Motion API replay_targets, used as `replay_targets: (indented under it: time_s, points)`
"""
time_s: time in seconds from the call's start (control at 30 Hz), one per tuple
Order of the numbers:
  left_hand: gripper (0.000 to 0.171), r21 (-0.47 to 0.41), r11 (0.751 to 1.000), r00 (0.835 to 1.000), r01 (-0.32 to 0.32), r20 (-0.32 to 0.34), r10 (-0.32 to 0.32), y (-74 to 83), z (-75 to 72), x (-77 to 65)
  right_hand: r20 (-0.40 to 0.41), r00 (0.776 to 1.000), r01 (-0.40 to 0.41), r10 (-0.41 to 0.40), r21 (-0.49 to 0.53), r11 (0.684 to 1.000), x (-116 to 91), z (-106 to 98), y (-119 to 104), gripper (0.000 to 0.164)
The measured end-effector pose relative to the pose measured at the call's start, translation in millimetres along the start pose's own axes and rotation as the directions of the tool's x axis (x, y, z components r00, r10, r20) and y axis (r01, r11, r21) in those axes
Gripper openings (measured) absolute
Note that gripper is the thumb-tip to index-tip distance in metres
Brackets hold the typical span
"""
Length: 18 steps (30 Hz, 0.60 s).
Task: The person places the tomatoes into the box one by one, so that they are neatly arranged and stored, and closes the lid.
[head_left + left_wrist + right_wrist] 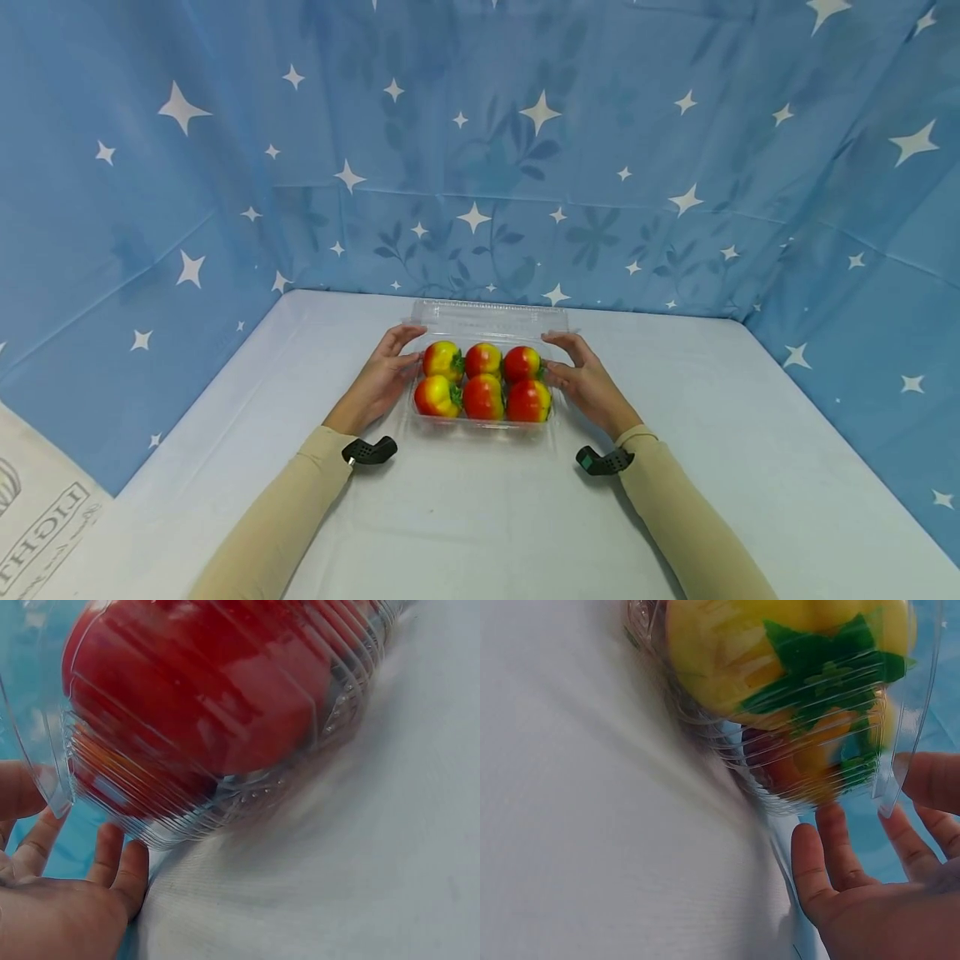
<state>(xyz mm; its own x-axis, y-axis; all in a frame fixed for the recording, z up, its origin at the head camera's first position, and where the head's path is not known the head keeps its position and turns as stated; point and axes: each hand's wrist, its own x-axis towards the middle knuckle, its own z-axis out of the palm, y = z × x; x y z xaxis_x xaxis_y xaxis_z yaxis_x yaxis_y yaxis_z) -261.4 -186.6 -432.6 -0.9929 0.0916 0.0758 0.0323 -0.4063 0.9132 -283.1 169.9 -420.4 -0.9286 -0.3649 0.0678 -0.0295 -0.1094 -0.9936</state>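
A clear plastic clamshell box [480,424] sits on the white cloth, its ribbed lid [491,317] folded back at the far side. Inside, in two rows, lie several red-and-yellow fruits [483,397] with green leafy tops, much like persimmons. At the box's left end my left hand [382,375] grips the rim between thumb and fingers. My right hand [591,385] holds the opposite end in the same way. Both wrist views show the thumb at the rim and fingertips below it, by the ribbed wall [142,817]. A green calyx [825,679] shows through the plastic in the right wrist view.
White cloth [480,517] covers the table around the box. Blue curtains [480,150] with white stars rise behind and on both sides. A printed beige cloth [37,517] lies at the lower left. Each wrist bears a black strap device [370,451].
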Motion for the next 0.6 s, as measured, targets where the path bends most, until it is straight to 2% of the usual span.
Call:
replay_targets:
  time_s: [0.13, 0.27, 0.37, 0.6]
  points:
    - [0.036, -0.021, 1.0, 1.0, 0.002, -0.021, -0.002, -1.1, 0.1, -1.8, -0.02, 0.999, -0.033, 0.033, 0.029, 0.999, -0.4, 0.9, 0.1, 0.057]
    - [0.034, 0.006, 1.0, 1.0, -0.013, -0.017, 0.013, -2.0, -0.2, -4.2, -0.035, 0.998, -0.052, 0.051, -0.01, 0.999, -0.8, -0.2, 0.1, 0.057]
    - [0.03, 0.043, 0.999, 0.999, -0.022, -0.024, 0.023, -2.9, -0.9, -4.3, -0.025, 0.998, -0.06, 0.059, -0.048, 0.997, -1.6, -2.6, -0.5, 0.055]
    - [0.018, 0.067, 0.998, 0.998, 0.001, -0.061, 0.003, -2.6, -0.8, -4.5, 0.016, 0.997, -0.073, 0.074, -0.038, 0.997, -5.1, -11.5, -2.0, 0.055]
